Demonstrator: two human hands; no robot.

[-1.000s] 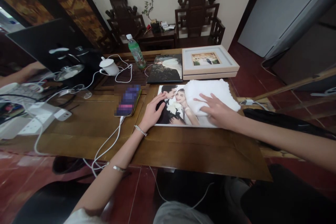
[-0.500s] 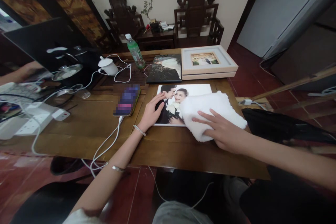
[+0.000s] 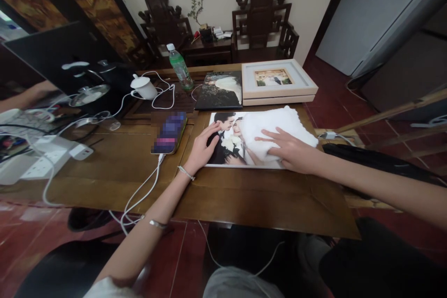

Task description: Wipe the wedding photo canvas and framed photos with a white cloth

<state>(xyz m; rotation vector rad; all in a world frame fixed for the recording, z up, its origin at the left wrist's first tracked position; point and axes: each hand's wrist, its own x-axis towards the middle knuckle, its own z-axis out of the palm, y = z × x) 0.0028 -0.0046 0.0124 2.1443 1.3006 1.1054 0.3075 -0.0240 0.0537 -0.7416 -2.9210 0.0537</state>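
Note:
A photo panel (image 3: 228, 151) with a couple's portrait lies flat on the wooden table in front of me. My left hand (image 3: 206, 144) rests on its left edge, fingers stretched out and holding nothing. With my right hand (image 3: 284, 146) I hold a fluffy white towel (image 3: 279, 123) down against the panel, fingers spread across the cloth. The towel covers the panel's right part, including some of the portrait, and overhangs its right edge. A phone (image 3: 169, 132) on a charging cable lies left of my left hand.
Behind the panel lie a dark photo panel (image 3: 220, 91) and a light wood picture frame (image 3: 279, 95). A green-labelled bottle (image 3: 180, 67) and white lidded cup (image 3: 144, 87) stand further left. Cables surround a power strip (image 3: 47, 158). Another person's arm (image 3: 28, 95) shows at far left.
My right hand has pushed the towel up and slightly left over the panel, away from me. The panel's lower edge now shows further right. My left hand stays put.

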